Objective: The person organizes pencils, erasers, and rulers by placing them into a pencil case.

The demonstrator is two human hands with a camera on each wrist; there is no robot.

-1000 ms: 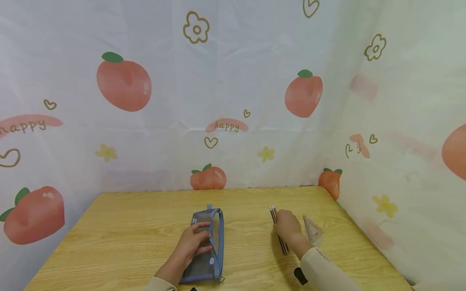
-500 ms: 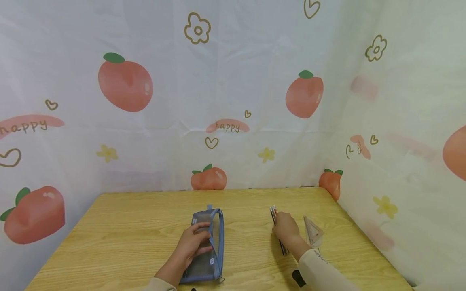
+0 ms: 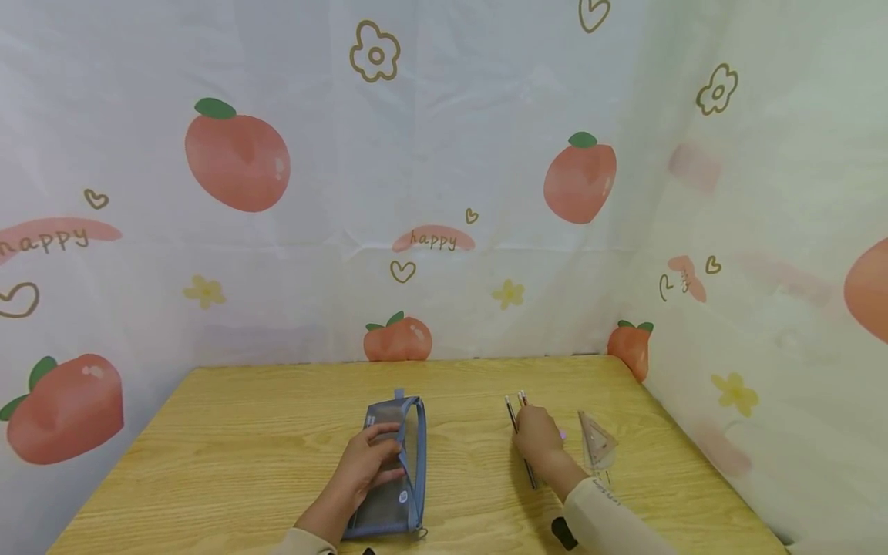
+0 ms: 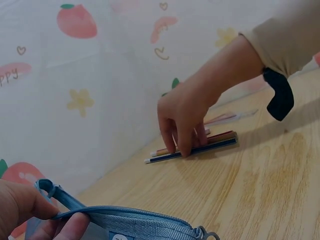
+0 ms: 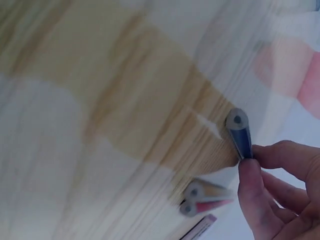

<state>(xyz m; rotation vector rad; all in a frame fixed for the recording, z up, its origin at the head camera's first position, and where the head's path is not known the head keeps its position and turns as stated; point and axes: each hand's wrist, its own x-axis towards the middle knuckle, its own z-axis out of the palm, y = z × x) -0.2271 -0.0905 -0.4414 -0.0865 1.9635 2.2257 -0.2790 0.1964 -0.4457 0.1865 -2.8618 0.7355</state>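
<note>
A blue-grey mesh pencil case [image 3: 378, 512] lies on the table, its zipped mouth gaping on the right side. My left hand [image 3: 371, 462] holds that edge, with the rim [image 4: 75, 212] between thumb and fingers in the left wrist view. To the right, my right hand [image 3: 541, 439] pinches a dark blue pencil [image 5: 240, 137] between thumb and finger, its end toward the right wrist camera. Two more pencils, a yellowish one [image 5: 210, 190] and a red one [image 5: 207, 205], lie just beside it. In the head view, the hand covers most of these two.
A clear set square [image 3: 597, 441] lies right of my right hand, overlapping another clear, rounded piece. A small pinkish-purple block [image 5: 199, 228] rests beside the pencils. Patterned white cloth [image 3: 444, 308] borders the table [image 3: 243, 447] at the back and right.
My right hand has shifted slightly left, drawing the dark blue pencil apart from the other pencils. The pinkish block now shows beside it. The left hand and pencil case stay put.
</note>
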